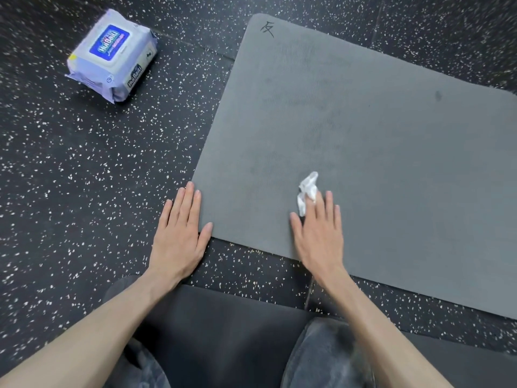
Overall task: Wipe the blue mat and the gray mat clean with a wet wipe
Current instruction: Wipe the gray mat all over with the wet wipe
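**A:** So where's everything at? I only see the gray mat (363,152), no blue one in shot.

**B:** Yep, just the gray one, flat on the speckled floor (84,177), near corner close to the knees. Matte, fine ribbed texture, a handwritten mark at the far corner, and a couple of faint dark spots, one toward the right side.

**A:** And the hands?

**B:** Left hand (179,233) is flat, fingers straight, mostly on the floor with the fingertips and thumb right at the mat's near corner, looks like it's pinning it. Right hand (319,233) is flat on the mat too, fingers straight, pressing a scrunched white wipe (307,191) under the fingertips. Not pinching it, more pushing it along.

**A:** How do you reckon that stuff handles?

**B:** My guess: the mat's light, soft foam, so it'll creep or ripple if you scrub hard, hence holding down the corner. No need to lift it, just anchor an edge. The wipe's limp and damp, bunches up easily, so a flat palm over it probably beats a pinch. Spreading it out would cover more mat.

**A:** Spare wipes?

**B:** Pack (112,54) sits on the floor well off to the left of the mat, lid looks closed.
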